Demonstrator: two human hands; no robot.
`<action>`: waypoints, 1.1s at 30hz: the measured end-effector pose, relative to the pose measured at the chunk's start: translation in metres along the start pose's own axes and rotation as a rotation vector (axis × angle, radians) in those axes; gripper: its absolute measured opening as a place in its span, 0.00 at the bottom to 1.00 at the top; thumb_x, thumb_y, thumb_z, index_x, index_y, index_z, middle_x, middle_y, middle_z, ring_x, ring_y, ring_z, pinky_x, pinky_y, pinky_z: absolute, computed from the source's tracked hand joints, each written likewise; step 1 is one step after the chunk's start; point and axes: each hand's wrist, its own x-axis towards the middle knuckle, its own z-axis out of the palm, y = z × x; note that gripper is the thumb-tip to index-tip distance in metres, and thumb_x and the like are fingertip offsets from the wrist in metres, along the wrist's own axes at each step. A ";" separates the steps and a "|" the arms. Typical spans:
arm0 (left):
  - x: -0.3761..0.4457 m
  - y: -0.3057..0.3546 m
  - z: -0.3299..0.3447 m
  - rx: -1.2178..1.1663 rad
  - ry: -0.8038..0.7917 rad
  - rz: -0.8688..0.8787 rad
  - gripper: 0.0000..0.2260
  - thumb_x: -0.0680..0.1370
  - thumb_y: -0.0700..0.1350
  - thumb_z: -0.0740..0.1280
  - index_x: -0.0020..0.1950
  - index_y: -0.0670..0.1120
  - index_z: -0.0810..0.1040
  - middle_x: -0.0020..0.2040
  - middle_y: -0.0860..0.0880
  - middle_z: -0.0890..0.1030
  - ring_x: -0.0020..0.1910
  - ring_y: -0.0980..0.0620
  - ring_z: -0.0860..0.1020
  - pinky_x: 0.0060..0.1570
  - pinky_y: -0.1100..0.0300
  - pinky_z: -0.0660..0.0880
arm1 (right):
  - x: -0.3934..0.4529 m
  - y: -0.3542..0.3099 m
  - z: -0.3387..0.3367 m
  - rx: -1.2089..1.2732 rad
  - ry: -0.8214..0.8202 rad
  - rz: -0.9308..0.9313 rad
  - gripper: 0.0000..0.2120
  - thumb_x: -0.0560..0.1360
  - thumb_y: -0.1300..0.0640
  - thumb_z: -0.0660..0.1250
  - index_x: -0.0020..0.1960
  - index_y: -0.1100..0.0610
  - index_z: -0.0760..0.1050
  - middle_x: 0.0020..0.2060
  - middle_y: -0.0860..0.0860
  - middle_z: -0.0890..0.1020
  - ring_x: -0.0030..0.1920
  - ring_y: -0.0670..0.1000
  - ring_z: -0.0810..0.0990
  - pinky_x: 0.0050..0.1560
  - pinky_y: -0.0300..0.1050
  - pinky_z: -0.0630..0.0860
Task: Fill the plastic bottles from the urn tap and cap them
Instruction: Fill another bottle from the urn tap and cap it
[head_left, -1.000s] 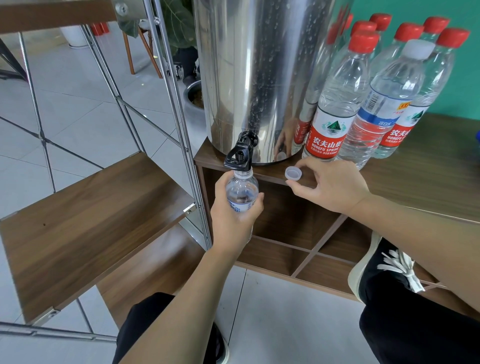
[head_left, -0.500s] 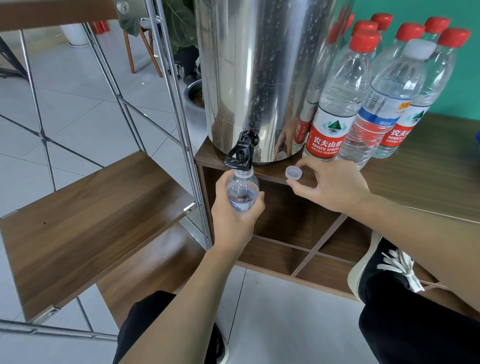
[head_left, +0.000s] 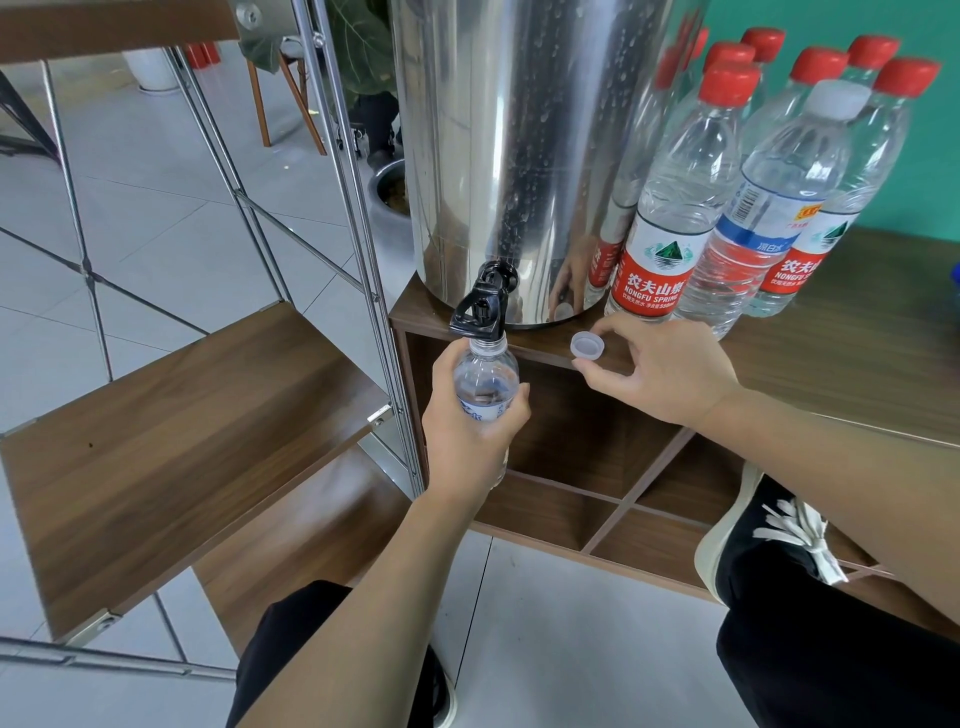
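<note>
Near the centre of the frame, the left hand (head_left: 470, 426) grips the small bottle (head_left: 485, 379) round its body, neck up against the black tap (head_left: 480, 309), while just right of it the right hand (head_left: 657, 369) pinches the white cap (head_left: 588, 345) at the front edge of the wooden surface (head_left: 857, 364). The thin clear plastic will likely dent under a hard squeeze and grow heavier and slicker as it fills, so a firm wrap around the middle suits it best. Behind stand the steel urn (head_left: 524, 156) and, at the upper right, at least 6 capped bottles (head_left: 670, 208).
</note>
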 end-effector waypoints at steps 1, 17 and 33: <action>0.000 0.000 0.000 0.002 0.002 0.002 0.32 0.73 0.40 0.80 0.70 0.53 0.68 0.58 0.61 0.78 0.58 0.66 0.79 0.54 0.74 0.73 | 0.000 0.000 0.000 0.001 0.000 0.001 0.26 0.76 0.32 0.61 0.62 0.50 0.77 0.31 0.35 0.64 0.37 0.44 0.72 0.33 0.34 0.61; 0.001 0.000 -0.001 0.019 0.001 -0.024 0.33 0.72 0.43 0.81 0.69 0.55 0.68 0.59 0.64 0.76 0.59 0.70 0.76 0.54 0.76 0.73 | 0.000 -0.002 0.000 0.008 -0.012 0.006 0.26 0.76 0.31 0.59 0.62 0.49 0.77 0.30 0.36 0.66 0.37 0.43 0.72 0.34 0.36 0.64; 0.000 -0.001 0.000 0.020 0.023 -0.025 0.32 0.72 0.42 0.81 0.70 0.55 0.68 0.58 0.61 0.78 0.57 0.67 0.78 0.53 0.76 0.72 | -0.001 -0.001 0.001 0.014 0.006 -0.013 0.25 0.76 0.32 0.60 0.61 0.49 0.78 0.31 0.35 0.65 0.38 0.44 0.73 0.34 0.35 0.63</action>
